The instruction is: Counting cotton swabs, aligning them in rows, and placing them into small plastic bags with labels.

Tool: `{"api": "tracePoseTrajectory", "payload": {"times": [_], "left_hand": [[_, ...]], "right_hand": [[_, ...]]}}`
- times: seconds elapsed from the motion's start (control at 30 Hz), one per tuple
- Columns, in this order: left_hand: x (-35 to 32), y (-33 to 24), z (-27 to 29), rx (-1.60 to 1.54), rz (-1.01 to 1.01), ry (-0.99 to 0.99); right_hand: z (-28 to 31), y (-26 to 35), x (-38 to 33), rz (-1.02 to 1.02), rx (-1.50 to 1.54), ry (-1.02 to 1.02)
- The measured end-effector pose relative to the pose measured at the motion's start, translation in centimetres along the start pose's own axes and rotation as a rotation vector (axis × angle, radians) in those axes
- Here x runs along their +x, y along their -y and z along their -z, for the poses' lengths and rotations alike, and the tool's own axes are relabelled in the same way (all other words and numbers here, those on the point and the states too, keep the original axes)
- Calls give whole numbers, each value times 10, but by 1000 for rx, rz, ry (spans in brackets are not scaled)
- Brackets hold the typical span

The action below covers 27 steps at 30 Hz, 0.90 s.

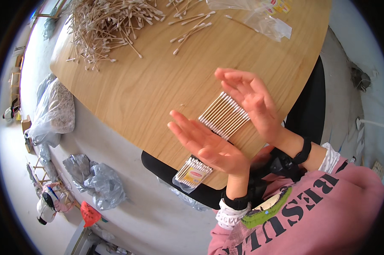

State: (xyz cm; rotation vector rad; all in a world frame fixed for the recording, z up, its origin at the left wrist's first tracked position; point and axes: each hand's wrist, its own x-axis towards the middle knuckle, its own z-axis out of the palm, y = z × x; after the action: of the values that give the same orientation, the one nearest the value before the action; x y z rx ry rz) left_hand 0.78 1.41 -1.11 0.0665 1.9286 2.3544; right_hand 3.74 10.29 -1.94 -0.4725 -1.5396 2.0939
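A flat row of cotton swabs (224, 115) lies side by side on the wooden table, white tips lined up at both ends. My left hand (211, 144) is held at the near left end of the row, fingers stretched out and nothing gripped. On the other side of the row my right hand (255, 104) is raised, palm turned inward, its fingers apart. Whether either hand touches the tips cannot be made out. Beside my left wrist, at the table edge, lies a clear pack of cotton swabs (193, 171) with a yellow and white label.
A large heap of loose cotton swabs (111, 25) covers the table's far left, with several strays (192, 32) nearby. Clear plastic packaging (268, 21) lies at the far right. Bags (58, 108) and grey plastic sheeting (102, 182) rest on the floor; another person (49, 204) is at the left.
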Motion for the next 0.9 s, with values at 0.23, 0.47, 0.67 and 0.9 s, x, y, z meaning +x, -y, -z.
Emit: {"api": "tracePoseTrajectory", "payload": {"times": [0.23, 0.47, 0.67, 0.9], "left_hand": [[1, 2, -2, -53, 11, -15], [8, -5, 0, -102, 20, -66], [3, -2, -7, -108, 49, -44], [-10, -28, 25, 1120, -243, 671]], "right_hand": [[4, 1, 2, -10, -2, 4], [9, 3, 7, 1, -11, -7], [-1, 0, 6, 5, -13, 37], [31, 40, 26, 174, -654, 51]]}}
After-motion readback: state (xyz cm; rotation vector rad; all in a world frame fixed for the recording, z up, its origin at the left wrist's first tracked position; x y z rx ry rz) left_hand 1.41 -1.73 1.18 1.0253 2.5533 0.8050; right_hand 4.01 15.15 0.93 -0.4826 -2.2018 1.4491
